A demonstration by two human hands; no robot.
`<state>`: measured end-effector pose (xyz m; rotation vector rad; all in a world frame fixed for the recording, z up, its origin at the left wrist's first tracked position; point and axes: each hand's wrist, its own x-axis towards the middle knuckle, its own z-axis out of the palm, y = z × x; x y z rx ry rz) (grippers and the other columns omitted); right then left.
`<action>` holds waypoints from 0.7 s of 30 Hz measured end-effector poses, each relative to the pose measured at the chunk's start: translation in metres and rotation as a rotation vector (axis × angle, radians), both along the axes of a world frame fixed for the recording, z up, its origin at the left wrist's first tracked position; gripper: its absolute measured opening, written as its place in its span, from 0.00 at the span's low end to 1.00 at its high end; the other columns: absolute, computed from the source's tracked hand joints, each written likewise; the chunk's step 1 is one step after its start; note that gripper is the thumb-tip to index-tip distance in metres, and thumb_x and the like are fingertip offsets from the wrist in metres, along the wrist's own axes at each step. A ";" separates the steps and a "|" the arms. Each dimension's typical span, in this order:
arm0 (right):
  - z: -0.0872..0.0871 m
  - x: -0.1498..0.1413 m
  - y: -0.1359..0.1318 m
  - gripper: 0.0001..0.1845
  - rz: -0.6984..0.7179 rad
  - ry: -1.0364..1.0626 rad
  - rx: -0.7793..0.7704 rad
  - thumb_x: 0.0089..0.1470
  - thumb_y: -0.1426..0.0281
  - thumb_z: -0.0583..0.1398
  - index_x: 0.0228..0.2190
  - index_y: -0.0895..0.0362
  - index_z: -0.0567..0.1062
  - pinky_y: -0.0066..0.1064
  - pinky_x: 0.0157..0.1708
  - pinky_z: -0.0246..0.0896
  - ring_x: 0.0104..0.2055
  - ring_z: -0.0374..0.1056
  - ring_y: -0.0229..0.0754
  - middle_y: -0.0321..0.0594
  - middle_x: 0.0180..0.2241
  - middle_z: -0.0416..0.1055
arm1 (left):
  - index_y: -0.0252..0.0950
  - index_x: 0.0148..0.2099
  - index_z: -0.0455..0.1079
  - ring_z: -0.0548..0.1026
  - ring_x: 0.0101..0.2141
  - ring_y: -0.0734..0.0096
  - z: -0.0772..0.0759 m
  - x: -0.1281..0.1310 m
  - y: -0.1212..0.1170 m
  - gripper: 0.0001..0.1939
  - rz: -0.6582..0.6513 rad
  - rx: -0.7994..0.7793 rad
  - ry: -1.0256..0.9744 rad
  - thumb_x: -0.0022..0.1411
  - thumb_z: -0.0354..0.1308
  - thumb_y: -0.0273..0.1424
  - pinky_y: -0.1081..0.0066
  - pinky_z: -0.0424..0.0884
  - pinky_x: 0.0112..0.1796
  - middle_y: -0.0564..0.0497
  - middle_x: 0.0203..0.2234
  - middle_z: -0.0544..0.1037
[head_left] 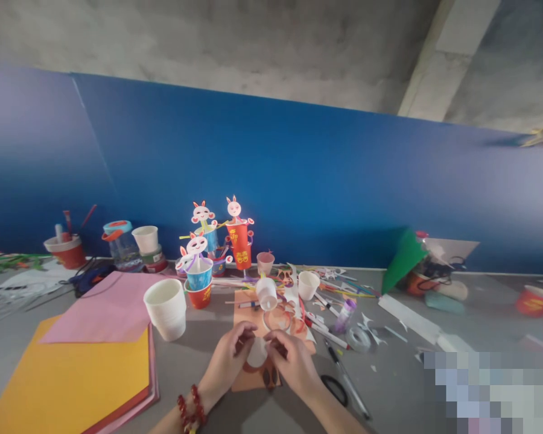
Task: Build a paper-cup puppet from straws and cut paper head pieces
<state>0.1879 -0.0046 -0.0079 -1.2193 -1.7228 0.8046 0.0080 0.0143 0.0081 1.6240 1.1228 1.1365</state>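
Between both hands is a small white rounded paper piece (257, 354), pinched at its edges. My left hand (233, 355), with red beads at the wrist, has its fingers closed on the left side of the piece. From the other side, my right hand (293, 360) grips it between thumb and fingers. Below them lies an orange-brown paper sheet (244, 381) with dark oval shapes on it. Just beyond the fingers a white paper cup (266, 293) lies tipped over, near a roll of clear tape (278, 318).
Rabbit-faced paper cup figures (239, 241) stand at the back by the blue partition (271, 163). Stacked white cups (165, 308) and coloured paper (85, 367) are at left. Markers (328, 333), a tape roll (358, 339), a pen (349, 381) and black-handled scissors (335, 390) lie at right.
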 end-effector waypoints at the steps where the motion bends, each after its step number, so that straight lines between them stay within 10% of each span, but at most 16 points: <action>1: 0.001 0.000 -0.001 0.08 0.000 -0.003 0.001 0.58 0.68 0.56 0.32 0.56 0.75 0.28 0.32 0.65 0.30 0.73 0.43 0.38 0.27 0.76 | 0.40 0.40 0.75 0.78 0.34 0.60 0.000 0.000 -0.001 0.09 -0.004 -0.014 -0.005 0.55 0.60 0.34 0.69 0.71 0.35 0.48 0.30 0.81; 11: 0.019 0.001 -0.007 0.10 0.013 -0.040 0.009 0.60 0.66 0.55 0.30 0.55 0.73 0.25 0.29 0.60 0.29 0.70 0.40 0.36 0.27 0.74 | 0.37 0.27 0.68 0.73 0.24 0.69 0.005 0.005 -0.010 0.14 -0.124 -0.105 -0.025 0.60 0.58 0.41 0.74 0.66 0.26 0.54 0.20 0.74; 17: 0.056 0.054 -0.028 0.09 -0.231 -0.567 -0.011 0.59 0.64 0.57 0.29 0.52 0.74 0.28 0.28 0.55 0.29 0.71 0.43 0.35 0.25 0.74 | 0.38 0.34 0.63 0.76 0.19 0.70 0.001 0.005 -0.007 0.16 -0.161 -0.319 -0.264 0.59 0.59 0.45 0.77 0.64 0.17 0.54 0.23 0.76; 21: 0.047 0.089 -0.058 0.02 -0.244 -0.845 -0.136 0.53 0.67 0.61 0.29 0.52 0.73 0.31 0.33 0.59 0.36 0.75 0.48 0.38 0.31 0.78 | 0.38 0.33 0.61 0.76 0.19 0.73 0.005 0.005 -0.008 0.17 -0.146 -0.342 -0.353 0.56 0.62 0.44 0.78 0.64 0.16 0.53 0.25 0.77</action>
